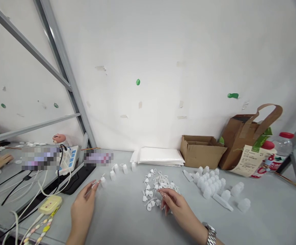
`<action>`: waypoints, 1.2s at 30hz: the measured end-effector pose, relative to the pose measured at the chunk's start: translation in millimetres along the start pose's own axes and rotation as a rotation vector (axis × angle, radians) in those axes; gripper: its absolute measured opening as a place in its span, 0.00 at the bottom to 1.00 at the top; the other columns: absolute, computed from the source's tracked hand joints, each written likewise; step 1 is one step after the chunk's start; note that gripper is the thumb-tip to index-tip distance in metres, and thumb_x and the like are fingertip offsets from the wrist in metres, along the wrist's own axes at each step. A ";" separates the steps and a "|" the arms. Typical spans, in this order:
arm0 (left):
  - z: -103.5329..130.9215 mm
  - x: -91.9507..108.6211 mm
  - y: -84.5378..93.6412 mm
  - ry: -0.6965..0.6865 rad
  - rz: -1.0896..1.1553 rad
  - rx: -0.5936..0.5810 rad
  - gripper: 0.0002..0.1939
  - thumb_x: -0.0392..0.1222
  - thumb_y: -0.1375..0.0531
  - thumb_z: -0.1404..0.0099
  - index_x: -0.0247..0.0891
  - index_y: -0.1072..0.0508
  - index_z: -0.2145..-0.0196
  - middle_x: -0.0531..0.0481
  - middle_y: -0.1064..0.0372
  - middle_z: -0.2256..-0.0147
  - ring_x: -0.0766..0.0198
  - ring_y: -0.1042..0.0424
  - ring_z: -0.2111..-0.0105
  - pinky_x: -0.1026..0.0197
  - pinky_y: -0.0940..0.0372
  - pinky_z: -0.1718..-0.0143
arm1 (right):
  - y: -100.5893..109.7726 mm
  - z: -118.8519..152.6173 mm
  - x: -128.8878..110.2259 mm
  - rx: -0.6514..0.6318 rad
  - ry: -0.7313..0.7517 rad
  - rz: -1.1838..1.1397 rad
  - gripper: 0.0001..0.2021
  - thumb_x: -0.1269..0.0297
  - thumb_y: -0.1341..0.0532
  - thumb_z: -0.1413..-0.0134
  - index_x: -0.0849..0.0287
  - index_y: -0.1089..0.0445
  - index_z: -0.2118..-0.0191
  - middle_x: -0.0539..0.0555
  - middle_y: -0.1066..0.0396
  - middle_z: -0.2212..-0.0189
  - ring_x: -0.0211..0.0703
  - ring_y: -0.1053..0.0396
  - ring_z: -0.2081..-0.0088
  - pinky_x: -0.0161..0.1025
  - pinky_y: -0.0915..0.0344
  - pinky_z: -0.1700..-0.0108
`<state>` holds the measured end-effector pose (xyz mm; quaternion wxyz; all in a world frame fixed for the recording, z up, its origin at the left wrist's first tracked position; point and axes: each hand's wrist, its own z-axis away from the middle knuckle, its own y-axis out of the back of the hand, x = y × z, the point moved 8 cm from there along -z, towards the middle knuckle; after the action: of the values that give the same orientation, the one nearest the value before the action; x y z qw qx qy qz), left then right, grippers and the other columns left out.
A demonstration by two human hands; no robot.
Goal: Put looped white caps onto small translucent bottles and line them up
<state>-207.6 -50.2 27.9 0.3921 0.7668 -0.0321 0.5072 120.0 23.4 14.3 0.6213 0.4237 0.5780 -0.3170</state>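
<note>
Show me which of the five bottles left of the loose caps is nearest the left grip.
The leftmost, frontmost small white bottle, beside the left grip; the other four stand farther back.

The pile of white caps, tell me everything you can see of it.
The pile is made of small white caps, plastic by their look, many with thin white cords attached. It lies loose on the gray table, caps spread at the left, cords tangled toward the back. The right hand covers part of its near right side; whether it grips a cap is unclear.
</note>
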 end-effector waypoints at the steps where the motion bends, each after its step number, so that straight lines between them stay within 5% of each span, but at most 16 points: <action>1: 3.3 6.0 4.7 -0.027 -0.007 0.057 0.24 0.56 0.49 0.44 0.38 0.32 0.56 0.42 0.32 0.54 0.50 0.31 0.58 0.53 0.39 0.56 | 0.0 0.0 -0.1 0.002 0.003 0.003 0.19 0.51 0.49 0.45 0.59 0.33 0.57 0.50 0.34 0.76 0.39 0.36 0.75 0.37 0.37 0.70; 4: 21.1 43.1 25.9 -0.218 -0.058 0.359 0.26 0.55 0.48 0.44 0.37 0.34 0.52 0.40 0.36 0.53 0.51 0.35 0.55 0.51 0.45 0.50 | -0.6 -0.1 -0.6 0.010 0.010 0.015 0.19 0.51 0.49 0.45 0.58 0.32 0.58 0.50 0.33 0.76 0.39 0.36 0.75 0.36 0.37 0.70; 6: 31.3 74.6 20.8 -0.354 -0.001 0.359 0.23 0.54 0.50 0.42 0.37 0.33 0.54 0.42 0.33 0.57 0.54 0.35 0.57 0.55 0.43 0.52 | -1.1 -0.1 -1.5 0.010 0.011 0.036 0.19 0.51 0.50 0.44 0.58 0.32 0.57 0.50 0.33 0.77 0.39 0.35 0.75 0.36 0.37 0.70; 8: 35.7 107.0 -11.3 -0.437 0.062 0.060 0.22 0.53 0.49 0.42 0.38 0.33 0.55 0.46 0.31 0.64 0.58 0.33 0.64 0.60 0.39 0.60 | 0.7 -0.4 -3.1 0.012 0.014 0.098 0.19 0.52 0.51 0.43 0.58 0.33 0.56 0.50 0.32 0.76 0.39 0.35 0.76 0.36 0.37 0.71; 11: 62.9 146.6 -87.8 -0.540 -0.056 -0.614 0.18 0.53 0.50 0.41 0.43 0.30 0.58 0.53 0.30 0.73 0.63 0.33 0.74 0.63 0.40 0.70 | 14.6 -2.7 -8.8 0.088 0.072 0.335 0.17 0.55 0.52 0.42 0.58 0.33 0.57 0.52 0.31 0.73 0.40 0.33 0.72 0.37 0.37 0.68; 12: 76.3 157.5 -107.5 -0.625 -0.103 -0.761 0.16 0.53 0.48 0.42 0.44 0.29 0.60 0.54 0.30 0.74 0.64 0.34 0.75 0.64 0.41 0.71 | 22.4 -3.7 -11.3 0.141 0.105 0.451 0.16 0.57 0.52 0.42 0.59 0.33 0.57 0.53 0.31 0.71 0.42 0.33 0.69 0.38 0.37 0.65; 14: 92.4 170.4 -135.9 -0.744 -0.145 -0.871 0.15 0.51 0.48 0.42 0.45 0.29 0.62 0.55 0.30 0.74 0.64 0.34 0.74 0.65 0.43 0.72 | 39.9 -5.9 -14.6 0.270 0.161 0.706 0.14 0.62 0.52 0.42 0.60 0.34 0.57 0.56 0.32 0.67 0.44 0.34 0.65 0.40 0.38 0.62; 19: 89.1 155.3 -174.6 -0.718 -0.144 -0.794 0.15 0.49 0.53 0.39 0.42 0.32 0.62 0.55 0.34 0.77 0.65 0.35 0.76 0.65 0.45 0.74 | 76.2 -11.6 -11.5 0.549 0.176 1.218 0.13 0.76 0.52 0.45 0.66 0.34 0.58 0.62 0.34 0.63 0.49 0.35 0.61 0.42 0.37 0.61; 24: 80.1 141.6 -173.5 -0.694 -0.130 -0.788 0.13 0.50 0.52 0.39 0.41 0.33 0.68 0.55 0.36 0.77 0.66 0.37 0.76 0.66 0.47 0.75 | 86.7 -16.0 -8.3 0.657 0.065 1.520 0.18 0.85 0.52 0.53 0.68 0.34 0.57 0.64 0.32 0.64 0.50 0.36 0.61 0.40 0.37 0.64; 31: 79.6 146.3 -165.4 -0.728 -0.183 -0.870 0.15 0.53 0.49 0.42 0.40 0.31 0.73 0.52 0.33 0.72 0.64 0.35 0.72 0.65 0.46 0.72 | 83.7 -21.6 -3.2 0.580 -0.060 1.594 0.12 0.82 0.49 0.52 0.68 0.31 0.65 0.64 0.31 0.69 0.52 0.35 0.64 0.40 0.39 0.69; 36: 83.6 128.2 -176.4 -0.675 -0.214 -1.077 0.15 0.54 0.40 0.52 0.39 0.29 0.74 0.54 0.34 0.73 0.64 0.35 0.72 0.66 0.45 0.73 | 82.5 -23.6 -2.7 0.540 -0.049 1.597 0.11 0.83 0.49 0.52 0.66 0.32 0.68 0.62 0.31 0.69 0.50 0.35 0.64 0.40 0.40 0.67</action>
<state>-3.9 63.3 15.7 0.7390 0.5789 -0.3269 0.1090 181.9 80.5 30.9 0.5485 0.8321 -0.0047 0.0814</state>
